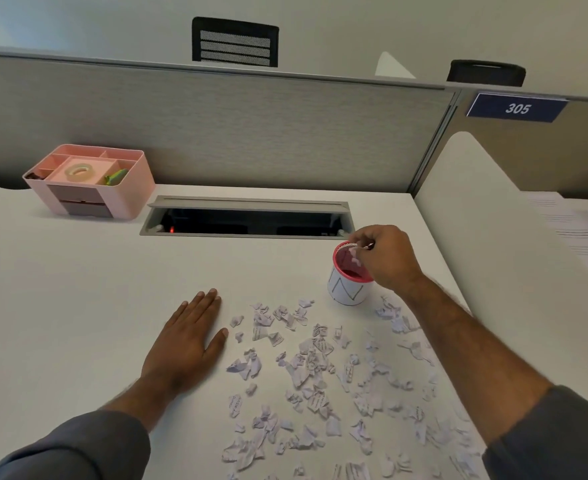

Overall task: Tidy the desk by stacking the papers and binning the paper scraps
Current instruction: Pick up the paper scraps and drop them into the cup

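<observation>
Right hand [387,258]: is hovering over the cup [349,280], fingers curled together and pinching what looks like a small scrap at the rim; cannot tell if more is inside the fist.
Left hand [188,337]: is lying flat on the desk [78,289], fingers straight, holding nothing, just left of the scraps [320,372].
Cup: small, red rim, is standing upright far-right of the pile, near the right desk edge.
Scraps: are lying spread over near-right part of desk, many pcs, some very close to the right edge.
Risk 1: the wrist is sitting close to the cup; a bump is probably tipping it, bc it looks light.
Risk 2: pcs are light, so they may be missing the narrow opening and falling beside it.
Risk 3: a sweeping move may be pushing edge scraps off the desk.
Risk 4: cup looks too small for the whole pile, may be overflowing.
Papers [569,230]: sheets are lying far right, behind the divider [476,209]; not yet stacked, I judge.
</observation>
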`<state>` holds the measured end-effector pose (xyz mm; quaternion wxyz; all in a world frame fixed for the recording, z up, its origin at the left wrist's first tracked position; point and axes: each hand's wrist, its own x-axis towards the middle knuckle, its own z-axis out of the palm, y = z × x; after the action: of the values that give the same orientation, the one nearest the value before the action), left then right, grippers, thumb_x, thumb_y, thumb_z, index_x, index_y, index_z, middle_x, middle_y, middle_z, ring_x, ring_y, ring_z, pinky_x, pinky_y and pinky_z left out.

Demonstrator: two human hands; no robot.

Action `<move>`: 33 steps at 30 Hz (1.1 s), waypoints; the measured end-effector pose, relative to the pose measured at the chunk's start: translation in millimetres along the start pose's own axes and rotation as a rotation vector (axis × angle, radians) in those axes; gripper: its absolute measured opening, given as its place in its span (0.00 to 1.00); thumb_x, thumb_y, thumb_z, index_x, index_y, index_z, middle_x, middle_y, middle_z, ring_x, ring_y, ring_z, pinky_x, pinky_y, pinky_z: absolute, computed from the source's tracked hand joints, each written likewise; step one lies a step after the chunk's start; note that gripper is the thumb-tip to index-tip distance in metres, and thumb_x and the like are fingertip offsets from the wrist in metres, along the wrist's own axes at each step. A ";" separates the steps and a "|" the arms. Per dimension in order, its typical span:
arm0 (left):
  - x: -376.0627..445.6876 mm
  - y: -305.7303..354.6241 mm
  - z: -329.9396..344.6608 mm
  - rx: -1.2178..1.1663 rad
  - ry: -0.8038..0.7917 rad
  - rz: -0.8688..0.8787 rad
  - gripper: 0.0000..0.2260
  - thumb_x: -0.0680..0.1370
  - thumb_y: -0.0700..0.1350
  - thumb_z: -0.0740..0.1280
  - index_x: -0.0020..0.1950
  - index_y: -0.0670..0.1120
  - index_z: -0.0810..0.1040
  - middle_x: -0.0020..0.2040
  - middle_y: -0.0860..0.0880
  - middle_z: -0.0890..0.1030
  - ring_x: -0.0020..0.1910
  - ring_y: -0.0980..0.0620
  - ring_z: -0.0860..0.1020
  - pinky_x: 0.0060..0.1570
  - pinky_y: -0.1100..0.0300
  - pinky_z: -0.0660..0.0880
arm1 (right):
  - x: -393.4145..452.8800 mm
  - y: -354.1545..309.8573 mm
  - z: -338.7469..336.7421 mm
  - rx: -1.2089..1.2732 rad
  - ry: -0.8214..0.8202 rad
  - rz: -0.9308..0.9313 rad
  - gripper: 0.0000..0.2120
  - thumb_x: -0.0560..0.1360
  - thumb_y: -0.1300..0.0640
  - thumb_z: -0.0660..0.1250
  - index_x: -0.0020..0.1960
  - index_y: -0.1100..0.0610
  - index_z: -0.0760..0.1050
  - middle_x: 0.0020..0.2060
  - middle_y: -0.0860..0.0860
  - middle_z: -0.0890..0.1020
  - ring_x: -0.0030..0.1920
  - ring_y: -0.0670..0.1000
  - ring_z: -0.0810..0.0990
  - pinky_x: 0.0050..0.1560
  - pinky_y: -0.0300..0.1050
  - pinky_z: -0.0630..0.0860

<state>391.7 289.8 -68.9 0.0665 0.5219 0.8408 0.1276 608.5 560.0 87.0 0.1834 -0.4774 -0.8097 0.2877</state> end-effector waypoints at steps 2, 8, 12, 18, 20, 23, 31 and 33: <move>0.3 -0.1 0.5 -0.008 0.005 -0.003 0.33 0.80 0.64 0.42 0.83 0.52 0.49 0.82 0.59 0.47 0.79 0.64 0.41 0.77 0.63 0.39 | -0.7 2.4 2.6 -0.030 0.012 -0.010 0.15 0.74 0.61 0.72 0.61 0.57 0.80 0.59 0.55 0.82 0.58 0.56 0.79 0.49 0.39 0.73; 0.8 0.5 0.2 -0.016 0.011 -0.004 0.33 0.80 0.64 0.42 0.83 0.51 0.50 0.81 0.59 0.47 0.79 0.64 0.42 0.78 0.62 0.40 | -26.8 -0.7 10.3 0.007 0.221 -0.207 0.11 0.76 0.64 0.65 0.56 0.58 0.82 0.52 0.55 0.84 0.53 0.53 0.81 0.53 0.38 0.74; 1.2 1.5 -0.5 -0.016 0.013 -0.008 0.33 0.80 0.64 0.42 0.83 0.52 0.50 0.81 0.59 0.47 0.79 0.64 0.42 0.78 0.62 0.40 | -70.8 2.7 43.0 -0.011 -0.069 -0.290 0.11 0.75 0.59 0.69 0.58 0.54 0.80 0.53 0.50 0.82 0.54 0.49 0.78 0.56 0.39 0.71; 0.8 1.6 -1.2 -0.007 0.006 -0.007 0.33 0.79 0.64 0.42 0.83 0.52 0.50 0.81 0.59 0.47 0.79 0.63 0.42 0.77 0.63 0.40 | -105.2 23.0 81.6 -0.313 -0.501 -0.185 0.33 0.72 0.43 0.71 0.73 0.50 0.65 0.61 0.52 0.71 0.62 0.55 0.66 0.61 0.50 0.71; 0.9 0.0 -0.6 -0.002 0.005 -0.009 0.33 0.79 0.65 0.42 0.83 0.52 0.49 0.81 0.59 0.47 0.79 0.63 0.42 0.78 0.62 0.40 | -112.0 22.7 88.2 -0.349 -0.470 -0.245 0.24 0.74 0.50 0.70 0.68 0.51 0.71 0.58 0.52 0.73 0.60 0.54 0.69 0.56 0.48 0.72; 1.0 -1.4 1.1 -0.004 0.001 -0.010 0.33 0.80 0.65 0.42 0.83 0.52 0.49 0.82 0.59 0.47 0.79 0.63 0.42 0.78 0.62 0.40 | -118.2 21.4 91.5 -0.378 -0.426 -0.290 0.14 0.76 0.62 0.66 0.62 0.54 0.78 0.54 0.53 0.75 0.54 0.52 0.72 0.47 0.41 0.69; 1.3 -1.4 2.0 -0.011 0.007 -0.011 0.33 0.80 0.64 0.43 0.83 0.52 0.50 0.81 0.59 0.47 0.79 0.63 0.43 0.79 0.60 0.43 | -104.0 19.4 81.4 -0.343 -0.480 -0.158 0.14 0.74 0.68 0.66 0.58 0.59 0.80 0.56 0.56 0.80 0.53 0.53 0.79 0.53 0.38 0.72; 0.6 -1.1 2.2 -0.014 0.013 -0.011 0.33 0.80 0.64 0.43 0.83 0.52 0.51 0.81 0.59 0.48 0.79 0.64 0.43 0.78 0.61 0.42 | -97.9 17.6 73.0 -0.263 -0.461 -0.110 0.14 0.73 0.69 0.66 0.56 0.61 0.82 0.54 0.56 0.83 0.52 0.53 0.81 0.52 0.35 0.74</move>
<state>391.0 290.2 -71.3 0.0654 0.5160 0.8431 0.1364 625.3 459.4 17.6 -0.0539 -0.3743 -0.8853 0.2707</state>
